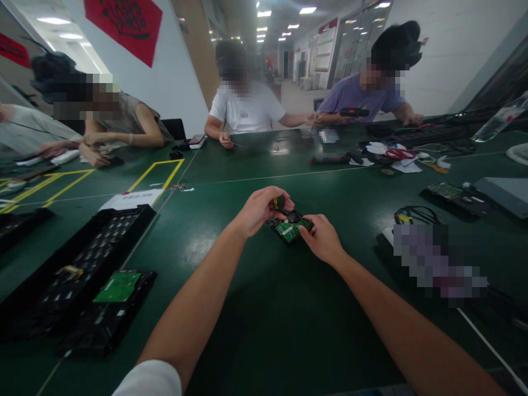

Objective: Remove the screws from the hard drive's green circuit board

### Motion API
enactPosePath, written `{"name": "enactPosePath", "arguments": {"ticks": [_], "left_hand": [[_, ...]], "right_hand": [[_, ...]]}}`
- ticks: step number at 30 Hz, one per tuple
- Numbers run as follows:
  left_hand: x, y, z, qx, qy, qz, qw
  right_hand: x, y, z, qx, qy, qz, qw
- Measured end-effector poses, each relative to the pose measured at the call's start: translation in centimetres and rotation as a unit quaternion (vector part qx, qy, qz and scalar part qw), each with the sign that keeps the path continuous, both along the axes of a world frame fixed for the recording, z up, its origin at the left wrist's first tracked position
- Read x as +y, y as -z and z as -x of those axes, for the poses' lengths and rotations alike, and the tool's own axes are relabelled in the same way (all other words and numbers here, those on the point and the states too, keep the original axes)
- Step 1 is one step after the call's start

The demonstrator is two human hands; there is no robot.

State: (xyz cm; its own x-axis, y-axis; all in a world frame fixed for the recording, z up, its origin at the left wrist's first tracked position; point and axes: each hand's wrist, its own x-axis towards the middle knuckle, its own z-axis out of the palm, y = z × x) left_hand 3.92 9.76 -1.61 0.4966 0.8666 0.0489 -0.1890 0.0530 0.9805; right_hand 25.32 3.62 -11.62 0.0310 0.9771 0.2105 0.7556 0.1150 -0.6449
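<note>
Ahead of me over the green table (256, 341), my right hand (324, 236) grips the right edge of a small black unit with a green circuit board (290, 231), thumb on top. My left hand (264, 209) curls over the far left side of the same unit. Between its fingers shows the rounded yellow-and-black handle (279, 202) of what looks like a screwdriver, standing upright; its lower end is hidden. The board faces up, and a black part lies at the unit's far end.
To the left lie a long black tray (82, 258) and a larger black unit with a green board (117, 287). At right are another board unit (454, 198), a grey box (507, 192) and black cables (416, 214). Several people sit across the table; one holds a power tool (355, 112).
</note>
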Motion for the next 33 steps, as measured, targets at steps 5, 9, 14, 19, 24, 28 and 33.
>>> {"name": "enactPosePath", "arguments": {"ticks": [5,9,14,19,24,28,33], "left_hand": [[0.2,-0.3,0.5,0.096,-0.016,-0.098,0.990],[0.3,-1.1,1.2,0.202,-0.066,-0.198,0.957],[0.0,-1.4,1.4,0.179,-0.048,-0.105,0.977],[0.1,-0.7,1.0,0.070,0.031,0.055,0.996],[0.4,-0.3,0.8,0.053,0.014,0.071,0.996],[0.1,-0.6,0.8,0.078,0.013,0.041,0.996],[-0.3,-1.2,1.1,0.108,0.005,0.021,0.994]], "right_hand": [[0.1,0.3,-0.1,-0.001,-0.003,-0.007,1.000],[0.1,0.2,-0.1,0.002,0.002,-0.001,1.000],[0.0,-0.1,0.0,0.001,0.004,0.005,1.000],[-0.1,-0.2,0.0,0.007,0.006,0.007,1.000],[-0.1,-0.3,0.0,0.007,0.000,0.008,1.000],[-0.1,-0.3,0.0,0.005,0.001,0.007,1.000],[0.0,-0.3,0.1,-0.004,0.003,0.007,1.000]]}}
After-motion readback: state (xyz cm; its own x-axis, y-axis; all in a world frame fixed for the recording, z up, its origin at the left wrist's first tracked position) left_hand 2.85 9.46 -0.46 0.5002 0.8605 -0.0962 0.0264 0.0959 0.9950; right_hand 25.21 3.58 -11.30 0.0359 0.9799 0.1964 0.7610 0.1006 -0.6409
